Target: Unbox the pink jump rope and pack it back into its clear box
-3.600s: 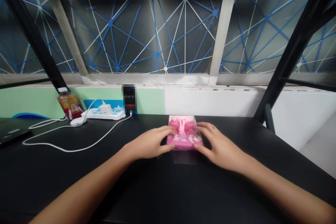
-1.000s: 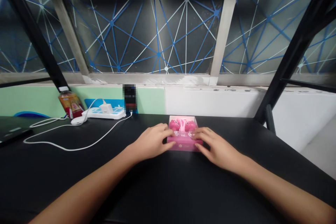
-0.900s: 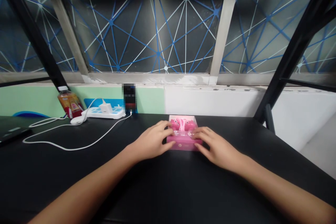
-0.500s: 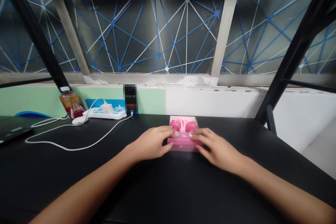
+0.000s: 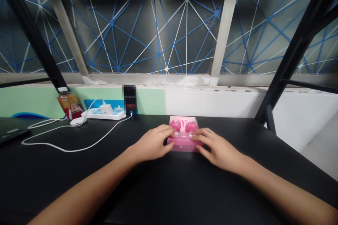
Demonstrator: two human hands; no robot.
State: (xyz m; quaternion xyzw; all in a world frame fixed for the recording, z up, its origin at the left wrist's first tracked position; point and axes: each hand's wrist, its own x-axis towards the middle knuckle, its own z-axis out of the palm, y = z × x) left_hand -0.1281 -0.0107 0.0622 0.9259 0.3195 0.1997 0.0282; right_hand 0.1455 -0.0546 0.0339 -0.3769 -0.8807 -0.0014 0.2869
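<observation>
A small pink box with a clear top [image 5: 182,145] lies on the black table [image 5: 200,190], with pink shapes visible through the top. My left hand [image 5: 153,143] is at the box's left side, its fingertips on the top. My right hand [image 5: 218,144] grips the right side, with its fingers lying across the top. The hands nearly meet over the box, and they hide parts of its top.
Behind on the table stand an orange drink bottle [image 5: 70,104], a white power strip [image 5: 104,114] with a plugged-in charger, and a pixelated dark object [image 5: 129,99]. A white cable [image 5: 71,146] loops left of my hands, near a white mouse [image 5: 78,121]. A dark flat device [image 5: 12,134] lies far left.
My hands have closed further over the box, with the fingers now across its top. The box stays in about the same place.
</observation>
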